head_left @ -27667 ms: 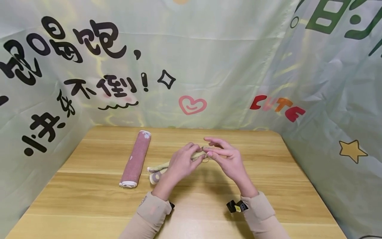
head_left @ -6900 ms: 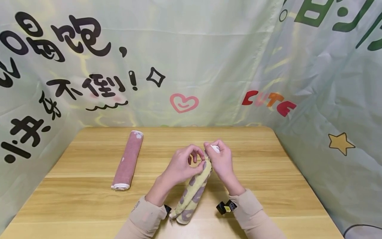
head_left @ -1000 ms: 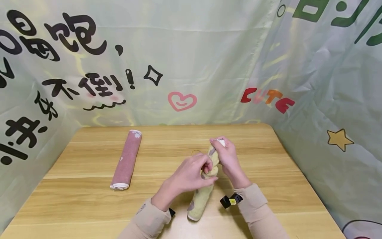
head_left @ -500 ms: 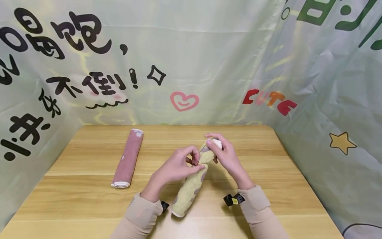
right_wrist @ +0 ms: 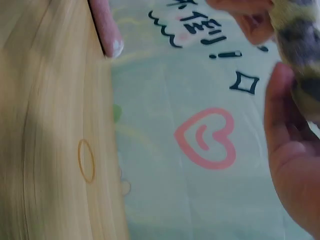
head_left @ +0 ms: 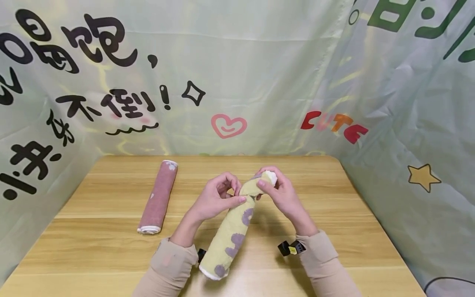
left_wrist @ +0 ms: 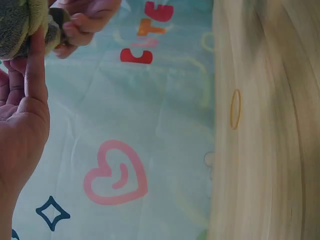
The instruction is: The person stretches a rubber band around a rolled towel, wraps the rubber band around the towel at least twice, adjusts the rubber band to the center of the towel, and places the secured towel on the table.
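Gripping the rolled yellow towel [head_left: 227, 237] by its far end, the right hand [head_left: 285, 196] had fingers curled — the left hand [head_left: 213, 197] pinched its narrowed part — while a pink towel [head_left: 158, 198] lay apart.

The yellow rolled towel [head_left: 224, 237] is showing matt, fuzzy cloth with a rough pile, and the pink rolled towel [head_left: 157, 198] is displaying a similar dull, napped textile. The bench [head_left: 104, 264] is presenting smooth wood grain and giving off a soft sheen. The backdrop [head_left: 267, 78] is looking like thin, faintly lustrous fabric, creasing in places. The sleeves [head_left: 159, 270] are appearing matt and woven; the wrist camera [head_left: 284, 248] is resembling hard black plastic.
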`<act>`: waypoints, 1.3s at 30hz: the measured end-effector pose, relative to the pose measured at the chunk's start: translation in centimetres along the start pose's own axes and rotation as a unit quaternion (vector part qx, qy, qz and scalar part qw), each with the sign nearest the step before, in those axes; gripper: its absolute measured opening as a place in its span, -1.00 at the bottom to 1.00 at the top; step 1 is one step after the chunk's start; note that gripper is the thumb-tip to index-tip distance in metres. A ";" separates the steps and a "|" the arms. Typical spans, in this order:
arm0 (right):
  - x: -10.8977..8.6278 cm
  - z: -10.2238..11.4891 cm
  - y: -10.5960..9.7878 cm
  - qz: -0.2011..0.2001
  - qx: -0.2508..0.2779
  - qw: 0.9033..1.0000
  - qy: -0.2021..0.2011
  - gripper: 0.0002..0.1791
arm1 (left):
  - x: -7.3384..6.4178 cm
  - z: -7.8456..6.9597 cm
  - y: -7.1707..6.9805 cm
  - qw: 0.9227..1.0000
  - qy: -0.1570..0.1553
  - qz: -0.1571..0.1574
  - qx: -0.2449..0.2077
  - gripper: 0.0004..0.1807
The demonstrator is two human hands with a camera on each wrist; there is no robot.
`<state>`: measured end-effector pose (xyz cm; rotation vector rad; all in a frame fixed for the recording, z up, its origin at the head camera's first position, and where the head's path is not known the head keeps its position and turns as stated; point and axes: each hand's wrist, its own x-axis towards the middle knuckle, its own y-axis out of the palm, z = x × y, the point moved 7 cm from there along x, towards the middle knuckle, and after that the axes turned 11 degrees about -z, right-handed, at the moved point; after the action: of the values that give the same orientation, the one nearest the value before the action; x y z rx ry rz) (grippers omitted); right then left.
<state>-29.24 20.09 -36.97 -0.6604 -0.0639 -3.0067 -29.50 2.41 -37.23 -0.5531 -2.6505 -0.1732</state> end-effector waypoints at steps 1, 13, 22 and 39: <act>0.0 0.2 0.0 -0.017 -0.008 1.000 -0.004 -0.76 | 0.0 -0.1 0.1 1.000 0.002 0.001 -0.003 -0.70; 0.3 -0.3 -2.0 -0.130 -0.071 0.988 0.038 -0.87 | 0.1 0.8 1.9 0.988 0.041 0.004 0.150 -0.67; 0.4 -1.0 -2.6 -0.162 -0.083 0.981 0.072 -0.82 | 0.0 -1.3 2.1 0.967 0.171 -0.046 0.183 -0.82; 0.0 -1.9 -1.6 -0.200 -0.001 0.967 0.155 -0.80 | -0.3 -1.2 3.1 0.929 0.232 -0.044 0.284 -0.74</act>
<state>-30.17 21.62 -38.76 -0.1822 -0.2007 -3.4559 -27.55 4.85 -36.16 -0.1668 -2.1159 0.3861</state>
